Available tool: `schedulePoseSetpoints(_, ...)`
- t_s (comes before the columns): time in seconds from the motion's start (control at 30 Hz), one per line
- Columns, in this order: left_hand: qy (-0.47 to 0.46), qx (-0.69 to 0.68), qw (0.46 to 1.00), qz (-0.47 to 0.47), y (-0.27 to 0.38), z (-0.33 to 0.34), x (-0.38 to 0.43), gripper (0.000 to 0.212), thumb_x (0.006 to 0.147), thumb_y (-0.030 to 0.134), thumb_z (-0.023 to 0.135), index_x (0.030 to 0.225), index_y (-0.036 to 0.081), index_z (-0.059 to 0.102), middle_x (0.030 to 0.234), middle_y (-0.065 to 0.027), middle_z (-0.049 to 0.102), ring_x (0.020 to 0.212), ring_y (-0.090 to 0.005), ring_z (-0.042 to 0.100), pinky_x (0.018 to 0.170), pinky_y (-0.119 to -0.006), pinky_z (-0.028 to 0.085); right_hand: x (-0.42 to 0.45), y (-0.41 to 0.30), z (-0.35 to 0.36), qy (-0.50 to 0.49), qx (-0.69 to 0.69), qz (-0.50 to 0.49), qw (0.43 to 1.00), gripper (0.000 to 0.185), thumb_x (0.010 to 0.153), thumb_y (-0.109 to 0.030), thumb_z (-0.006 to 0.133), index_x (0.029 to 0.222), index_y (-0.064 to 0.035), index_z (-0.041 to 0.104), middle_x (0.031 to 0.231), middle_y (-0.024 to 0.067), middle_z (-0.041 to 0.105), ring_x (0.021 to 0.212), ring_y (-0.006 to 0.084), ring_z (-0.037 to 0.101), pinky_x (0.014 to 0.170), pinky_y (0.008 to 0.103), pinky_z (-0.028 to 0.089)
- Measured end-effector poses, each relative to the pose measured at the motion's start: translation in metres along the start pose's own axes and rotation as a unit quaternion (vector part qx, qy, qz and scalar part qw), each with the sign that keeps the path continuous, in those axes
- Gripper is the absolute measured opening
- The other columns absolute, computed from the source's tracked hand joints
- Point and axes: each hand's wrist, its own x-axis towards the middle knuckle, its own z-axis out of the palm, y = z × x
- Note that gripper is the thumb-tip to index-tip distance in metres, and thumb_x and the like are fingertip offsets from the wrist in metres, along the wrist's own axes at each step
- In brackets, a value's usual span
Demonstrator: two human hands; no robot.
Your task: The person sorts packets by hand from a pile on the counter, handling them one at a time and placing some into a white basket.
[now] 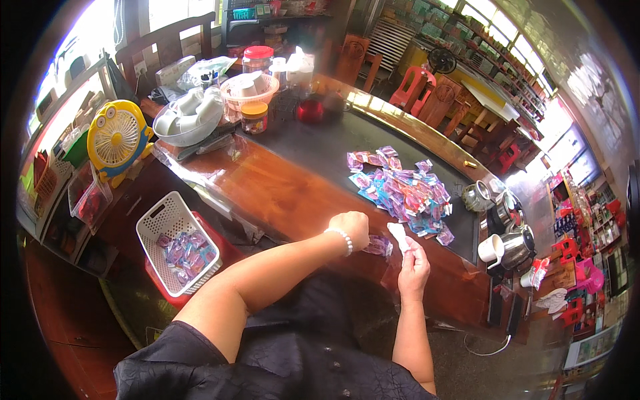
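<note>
My left hand point(350, 231), with a white bead bracelet at the wrist, is bent into a fist over the wooden table point(280, 185); its fingertips are hidden, so what it holds cannot be seen. A small purple packet point(378, 245) lies just right of it. My right hand point(415, 265) pinches a crumpled white strip point(399, 237), perhaps paper or tissue, between thumb and fingers. Beyond both hands a heap of small blue, purple and pink plastic packets point(405, 192) lies on the dark table inlay. At lower left, a white perforated plastic basket point(145, 225) holds more such packets.
The basket rests on a red stool point(200, 220). A yellow cartoon fan point(117, 137) and a bowl of white cups point(187, 120) stand at left, beside a yellow-lidded jar point(254, 117). To the right are a glass pot point(477, 195), a kettle point(517, 247) and a white cup point(491, 250).
</note>
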Motion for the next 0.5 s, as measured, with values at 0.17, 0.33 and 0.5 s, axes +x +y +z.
schedulePoseSetpoints(0.17, 0.013, 0.005, 1.0, 0.009, -0.002, 0.007, -0.004, 0.022, 0.092, 0.016, 0.063, 0.106, 0.002, 0.072, 0.113, -0.0221, 0.073, 0.107, -0.0399, 0.072, 0.093, -0.048, 0.058, 0.001, 0.016, 0.001, 0.025, 0.05, 0.024, 0.998, 0.028, 0.104, -0.002, 0.051, 0.126, 0.0016, 0.069, 0.11, 0.0108, 0.075, 0.091, 0.0182, 0.07, 0.082, 0.0323, 0.057)
schedulePoseSetpoints(0.33, 0.202, -0.015, 0.974, 0.103, 0.004, 0.001, -0.014, 0.012, 0.093, 0.013, 0.061, 0.1, 0.005, 0.065, 0.105, -0.0149, 0.067, 0.102, -0.0349, 0.067, 0.087, -0.048, 0.055, 0.003, 0.002, 0.003, 0.036, 0.104, 0.048, 0.993, 0.027, 0.106, -0.004, 0.052, 0.127, 0.0019, 0.068, 0.104, 0.0059, 0.072, 0.07, 0.0073, 0.054, 0.062, 0.0249, 0.046)
schedulePoseSetpoints(0.5, 0.236, 0.152, 0.906, 0.318, -0.009, 0.004, -0.037, 0.009, 0.084, 0.014, 0.065, 0.093, 0.012, 0.063, 0.095, -0.008, 0.062, 0.095, -0.0293, 0.061, 0.079, -0.043, 0.051, 0.003, 0.021, 0.004, 0.057, 0.171, 0.07, 0.981, 0.026, 0.109, -0.011, 0.054, 0.129, 0.0017, 0.065, 0.099, 0.0044, 0.07, 0.067, 0.0062, 0.052, 0.058, 0.0235, 0.044)
